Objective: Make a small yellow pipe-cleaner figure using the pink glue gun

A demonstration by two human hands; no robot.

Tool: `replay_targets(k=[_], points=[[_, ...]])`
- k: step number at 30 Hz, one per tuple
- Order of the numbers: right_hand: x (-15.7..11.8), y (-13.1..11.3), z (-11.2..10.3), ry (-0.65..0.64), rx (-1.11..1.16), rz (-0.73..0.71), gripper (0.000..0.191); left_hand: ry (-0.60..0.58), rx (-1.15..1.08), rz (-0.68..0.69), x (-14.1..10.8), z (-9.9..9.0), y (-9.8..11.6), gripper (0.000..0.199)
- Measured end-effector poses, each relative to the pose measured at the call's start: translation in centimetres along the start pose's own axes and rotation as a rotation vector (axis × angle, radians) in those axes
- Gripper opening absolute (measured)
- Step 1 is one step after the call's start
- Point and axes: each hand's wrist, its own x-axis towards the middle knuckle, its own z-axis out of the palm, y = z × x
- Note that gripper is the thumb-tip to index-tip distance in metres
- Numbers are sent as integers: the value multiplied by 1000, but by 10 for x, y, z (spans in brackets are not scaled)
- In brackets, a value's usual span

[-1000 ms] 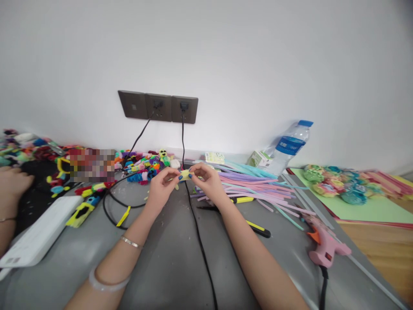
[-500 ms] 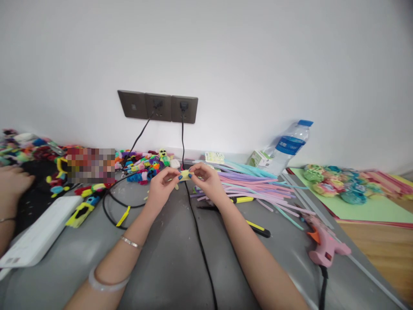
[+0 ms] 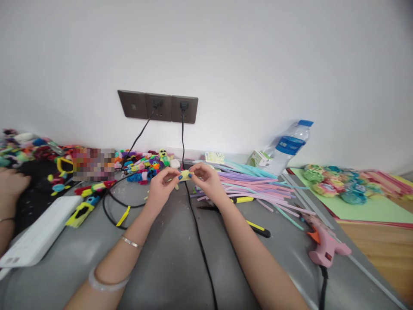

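Note:
Between my two hands is a small pale yellow fuzzy piece (image 3: 185, 175), held above the grey table (image 3: 155, 267). My left hand (image 3: 162, 184) pinches its left end between thumb and fingers. The right end is pinched by my right hand (image 3: 208, 180). Part of the piece is hidden by my fingertips, so its full shape cannot be made out. Just right of my right hand lies a spread of pastel pipe cleaners (image 3: 251, 183). Below them are pliers with yellow and black handles (image 3: 258, 228), partly covered by my right forearm.
A pink glue gun (image 3: 325, 247) lies at the right. Behind stands a tilted water bottle (image 3: 290, 146). Black cables (image 3: 200, 245) cross the table. Colourful fuzzy figures (image 3: 142, 168) and a white power bank (image 3: 41, 230) are leftward, near another person's hand (image 3: 13, 185).
My hands and the yellow piece stay almost in place. At the far left, the other person's hand has shifted slightly left.

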Motion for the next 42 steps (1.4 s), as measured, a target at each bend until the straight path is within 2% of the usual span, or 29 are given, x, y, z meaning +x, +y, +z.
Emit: replay_targets(k=[23,27,32,42], points=[[2,1,1,20,70,32,18,7,-33,-29,-1,1,1,27],[3,1,0,40,157,73,24,-4,-63,-17,-1,3,1,36],[3,2,-1,-7,214,131,26,-7,-30,-19,-1,2,-1,31],[3,0,-1,-40,205,180,31,12,-154,-168,1,1,1,41]])
